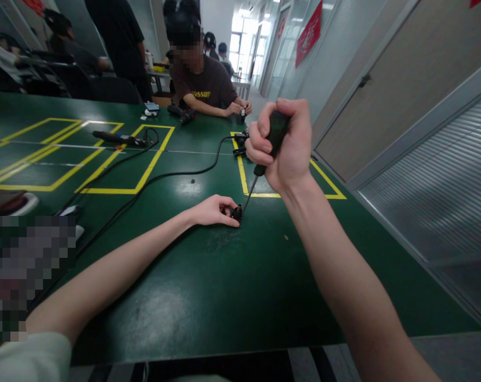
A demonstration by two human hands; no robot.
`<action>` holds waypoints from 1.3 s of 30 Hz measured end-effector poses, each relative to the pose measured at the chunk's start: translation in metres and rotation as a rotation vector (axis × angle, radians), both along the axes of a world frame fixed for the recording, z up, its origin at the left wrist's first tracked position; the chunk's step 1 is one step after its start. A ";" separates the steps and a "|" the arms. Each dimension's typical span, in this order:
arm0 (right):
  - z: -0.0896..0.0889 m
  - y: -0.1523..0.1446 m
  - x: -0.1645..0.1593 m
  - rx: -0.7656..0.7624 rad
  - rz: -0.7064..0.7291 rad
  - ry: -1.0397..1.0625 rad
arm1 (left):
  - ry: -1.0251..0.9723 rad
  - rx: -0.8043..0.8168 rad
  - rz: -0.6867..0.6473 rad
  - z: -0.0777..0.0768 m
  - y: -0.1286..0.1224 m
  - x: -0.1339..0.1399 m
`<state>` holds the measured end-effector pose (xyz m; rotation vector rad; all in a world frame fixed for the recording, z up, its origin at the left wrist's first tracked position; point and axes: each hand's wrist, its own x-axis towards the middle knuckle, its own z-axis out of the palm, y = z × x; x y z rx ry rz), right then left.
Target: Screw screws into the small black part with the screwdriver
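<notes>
My right hand (290,143) is wrapped round the dark handle of a screwdriver (251,194), held up above the table. Its thin metal shaft slants down and to the left, with the tip at or very close to a small black part (237,213). My left hand (215,210) pinches that part between thumb and fingers, low over the green tabletop. A short metallic cylinder stands up from the part; its exact kind is too small to make out. Whether the tip touches it I cannot tell.
On the green table (177,297), yellow tape marks out rectangles. A black cable (172,174) runs across the left side. Farther back lie a corded pen-shaped tool (117,138) and a power drill (181,114). Across the table sits a person (203,79) handling a small object.
</notes>
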<state>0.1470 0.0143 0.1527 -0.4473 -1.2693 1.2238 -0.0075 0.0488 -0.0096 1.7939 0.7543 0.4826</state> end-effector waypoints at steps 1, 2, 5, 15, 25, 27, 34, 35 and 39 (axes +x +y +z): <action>0.000 0.000 0.000 -0.002 0.007 0.004 | 0.001 0.000 0.001 0.000 0.000 0.000; -0.001 0.000 0.000 -0.003 0.014 0.012 | 0.002 0.000 0.003 0.000 0.000 0.001; -0.003 0.001 0.001 -0.012 0.022 0.047 | 0.008 0.000 0.012 0.001 -0.001 0.002; -0.001 -0.002 0.001 -0.030 -0.019 0.068 | 0.006 -0.003 0.015 -0.004 0.000 0.000; 0.006 -0.011 0.001 -0.060 0.007 -0.025 | -0.007 -0.012 0.006 -0.002 0.000 0.000; 0.004 -0.009 0.002 -0.055 -0.001 -0.009 | -0.005 -0.013 0.005 -0.003 0.000 0.000; 0.002 -0.005 0.014 -0.055 0.118 -0.025 | 0.008 0.003 0.018 -0.005 0.001 -0.001; 0.003 -0.006 0.014 -0.062 0.129 -0.036 | 0.010 0.010 0.018 -0.005 0.001 -0.001; 0.003 -0.010 0.009 -0.022 0.083 -0.001 | 0.009 0.015 0.016 -0.005 0.001 -0.001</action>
